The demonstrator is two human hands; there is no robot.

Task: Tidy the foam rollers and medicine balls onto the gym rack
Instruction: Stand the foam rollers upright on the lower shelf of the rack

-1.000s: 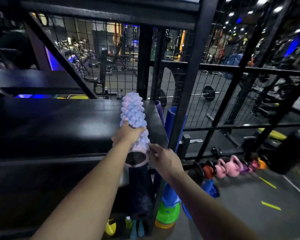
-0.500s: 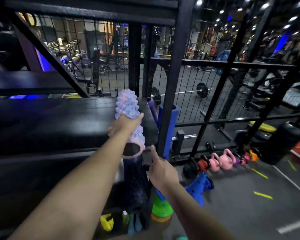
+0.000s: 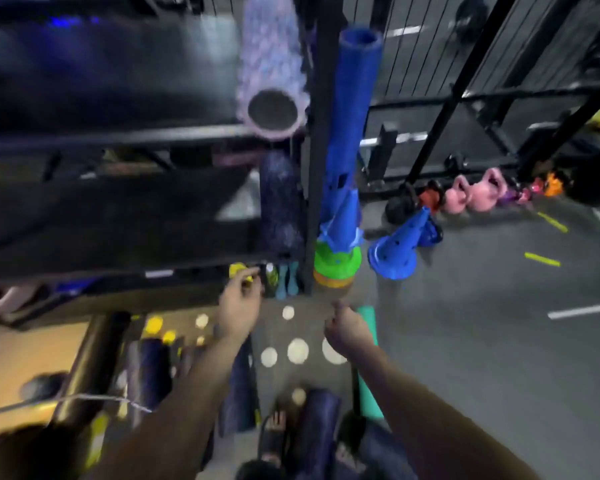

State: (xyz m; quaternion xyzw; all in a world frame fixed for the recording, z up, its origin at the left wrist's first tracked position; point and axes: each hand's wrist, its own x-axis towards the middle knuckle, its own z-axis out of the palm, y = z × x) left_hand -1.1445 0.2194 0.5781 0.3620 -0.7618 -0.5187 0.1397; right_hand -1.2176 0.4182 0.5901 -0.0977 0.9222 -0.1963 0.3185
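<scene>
Plainly, the knobbly pastel pink-and-blue foam roller lay on the top black shelf of the gym rack, its hollow end facing the camera and overhanging the shelf lip. A dark speckled foam roller sat on the shelf below. Both hands hung low over the floor, empty, fingers loosely curled: the left hand near the rack's foot, the right hand just beside a smooth teal foam roller.

That teal roller lay on the floor with its long axis running away from the person toward the rack, so the right hand was the nearer. A dark navy floor roller lay the same way under the left forearm.

Motion blur smeared everything (the lower shelves especially). The right forearm cut off the teal roller's near end, and I could not make out any medicine ball with certainty.
</scene>
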